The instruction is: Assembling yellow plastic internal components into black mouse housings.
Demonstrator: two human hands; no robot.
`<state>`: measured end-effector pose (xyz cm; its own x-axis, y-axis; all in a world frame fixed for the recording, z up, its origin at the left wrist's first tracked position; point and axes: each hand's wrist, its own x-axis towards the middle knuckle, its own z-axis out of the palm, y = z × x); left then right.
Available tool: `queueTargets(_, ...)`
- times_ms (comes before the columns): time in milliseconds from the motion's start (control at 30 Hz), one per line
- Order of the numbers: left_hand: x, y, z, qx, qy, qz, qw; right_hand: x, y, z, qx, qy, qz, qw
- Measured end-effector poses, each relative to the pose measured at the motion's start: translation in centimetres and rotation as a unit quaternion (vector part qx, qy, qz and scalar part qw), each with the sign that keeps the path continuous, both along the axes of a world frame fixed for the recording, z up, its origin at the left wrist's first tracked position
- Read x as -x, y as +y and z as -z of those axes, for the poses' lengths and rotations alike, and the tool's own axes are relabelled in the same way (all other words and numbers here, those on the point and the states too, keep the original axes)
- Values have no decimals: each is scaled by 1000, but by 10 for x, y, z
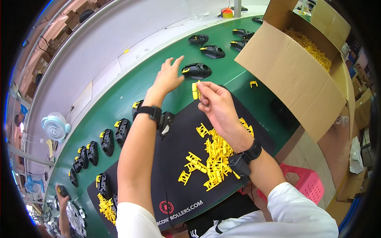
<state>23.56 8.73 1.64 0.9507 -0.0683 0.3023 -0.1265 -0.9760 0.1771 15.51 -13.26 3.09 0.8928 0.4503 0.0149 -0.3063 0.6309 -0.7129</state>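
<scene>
My left hand (169,75) reaches over the green table with its fingers apart and nothing in them. Just to its right lies a black plastic housing (198,70) with a yellow piece at its left end. Between thumb and fingertips, my right hand (216,103) pinches a small yellow plastic clip (195,91), partly covered by the fingers. Below that hand, a heap of similar yellow clips (216,152) spreads across a black mat (174,131). One loose yellow clip (254,83) rests on the green surface to the right.
Several black housings with yellow pieces, one of them a housing (106,142), line the left of the table. More housings (212,51) lie at the back. An open cardboard box (293,75) of yellow parts stands right, above a pink stool (303,182). Another person's hand (62,200) shows lower left.
</scene>
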Motion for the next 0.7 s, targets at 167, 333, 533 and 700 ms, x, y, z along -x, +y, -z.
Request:
queueTargets(167, -31, 2, 22, 138, 64, 110, 982, 3, 9, -2, -9, 12, 11, 1000)
queueTargets(333, -7, -7, 1, 185, 60, -37, 980, -1, -2, -3, -51, -42, -21, 998)
queueTargets(533, 100, -1, -20, 637, 72, -18, 768, 5, -6, -16, -48, -131, -21, 990)
queueTargets(700, 219, -4, -22, 738, 127, -71, 659, 22, -5, -17, 182, -352, 22, 918)
